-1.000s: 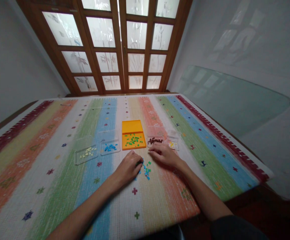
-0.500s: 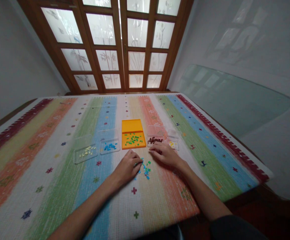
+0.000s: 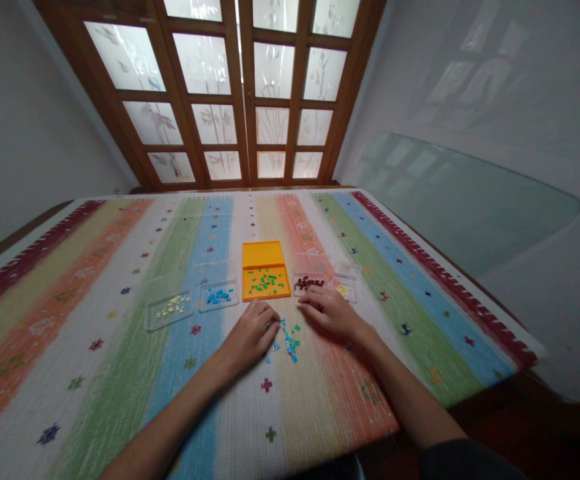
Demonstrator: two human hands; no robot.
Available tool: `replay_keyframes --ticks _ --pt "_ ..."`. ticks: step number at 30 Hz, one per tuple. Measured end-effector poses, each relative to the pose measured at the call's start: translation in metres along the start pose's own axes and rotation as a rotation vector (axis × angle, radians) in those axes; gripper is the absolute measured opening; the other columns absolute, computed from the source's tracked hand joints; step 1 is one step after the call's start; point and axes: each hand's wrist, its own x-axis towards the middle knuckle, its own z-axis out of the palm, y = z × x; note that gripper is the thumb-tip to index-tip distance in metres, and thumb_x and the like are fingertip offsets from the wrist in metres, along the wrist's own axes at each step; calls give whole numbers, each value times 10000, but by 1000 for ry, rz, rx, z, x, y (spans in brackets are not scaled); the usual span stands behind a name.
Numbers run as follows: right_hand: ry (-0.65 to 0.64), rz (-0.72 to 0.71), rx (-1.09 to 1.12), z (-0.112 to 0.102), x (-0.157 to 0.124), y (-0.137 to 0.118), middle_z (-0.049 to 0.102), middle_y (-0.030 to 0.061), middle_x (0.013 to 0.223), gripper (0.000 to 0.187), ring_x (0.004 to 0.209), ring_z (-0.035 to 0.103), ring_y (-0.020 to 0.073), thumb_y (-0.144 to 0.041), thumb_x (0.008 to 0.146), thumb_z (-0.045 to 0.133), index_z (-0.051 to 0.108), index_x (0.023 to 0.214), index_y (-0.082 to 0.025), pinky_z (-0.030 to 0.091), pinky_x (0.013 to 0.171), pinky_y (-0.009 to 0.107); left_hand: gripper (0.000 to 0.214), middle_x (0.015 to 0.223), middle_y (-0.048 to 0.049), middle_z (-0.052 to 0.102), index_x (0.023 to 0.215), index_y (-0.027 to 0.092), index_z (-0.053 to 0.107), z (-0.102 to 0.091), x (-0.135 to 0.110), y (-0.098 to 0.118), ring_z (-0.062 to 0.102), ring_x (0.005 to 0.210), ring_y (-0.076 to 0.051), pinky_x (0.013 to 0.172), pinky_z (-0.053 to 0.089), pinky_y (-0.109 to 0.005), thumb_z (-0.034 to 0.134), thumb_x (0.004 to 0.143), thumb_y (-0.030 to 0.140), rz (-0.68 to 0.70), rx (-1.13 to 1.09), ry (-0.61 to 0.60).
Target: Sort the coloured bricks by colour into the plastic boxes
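My left hand rests on the striped cloth with its fingers curled together, just left of a small pile of blue and green pieces. Whether a tiny piece sits between its fingertips is hidden. My right hand lies to the right of the pile, fingers loosely bent and slightly apart, nothing visible in them. Its knuckles are just in front of a clear box of dark red-brown pieces. Beyond both hands stands an opened orange case with small green pieces in its near half.
Left of the case are a clear box of blue pieces and a clear box of pale yellow pieces. A small clear box with yellow and white pieces stands at the right. The striped tablecloth covers the table.
My left hand has drawn slightly left, away from the pile, leaving more pieces in sight. The right hand stays almost in place.
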Motion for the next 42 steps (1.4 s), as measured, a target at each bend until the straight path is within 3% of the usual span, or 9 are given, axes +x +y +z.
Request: replay_keyframes --ticks 7,11,22,37,42 --pt "-16 -17 -11 1 -1 2 673 74 906 196 820 607 190 -208 988 507 699 954 -182 452 745 319 125 935 -55 673 909 221 621 -59 -1 -37 596 941 -241 914 495 -420 512 949 269 -157 135 183" --pt "-29 -11 -30 2 -2 0 670 75 911 196 816 605 191 -218 995 508 696 951 -187 450 745 322 152 885 -56 669 887 222 626 -77 -7 -60 606 886 -249 886 512 -428 522 922 328 -278 171 251" --pt "-43 -28 -123 3 -3 1 667 84 917 221 823 613 199 -218 1012 483 688 940 -180 448 719 318 174 785 -46 655 863 226 652 -78 -13 -78 622 778 -246 826 531 -416 514 895 327 -362 187 298" --pt "-61 -25 -169 4 -4 2 659 82 913 205 798 600 185 -170 989 490 689 940 -168 427 708 299 321 920 -101 755 972 193 738 -81 -17 -88 689 861 -269 858 547 -421 465 917 355 -391 208 292" --pt "-71 -15 -149 3 -4 2 668 84 920 205 800 603 187 -167 988 492 694 951 -173 426 713 302 322 968 -99 756 1023 177 732 -86 -16 -80 672 773 -229 800 553 -389 455 926 310 -329 216 382"
